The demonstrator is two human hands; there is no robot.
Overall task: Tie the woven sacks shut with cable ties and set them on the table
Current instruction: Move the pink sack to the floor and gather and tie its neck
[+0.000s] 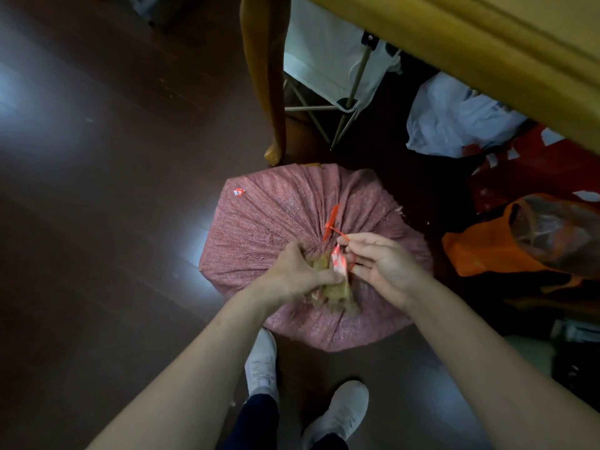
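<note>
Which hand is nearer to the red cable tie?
The right. The right hand pinches the red cable tie at its fingertips. The left hand grips the gathered neck of the woven sack, just beside the tie.

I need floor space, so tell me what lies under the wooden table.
Under the wooden table show a folding frame with white fabric and a crumpled white plastic bag. The tabletop covers whatever lies farther back.
</note>
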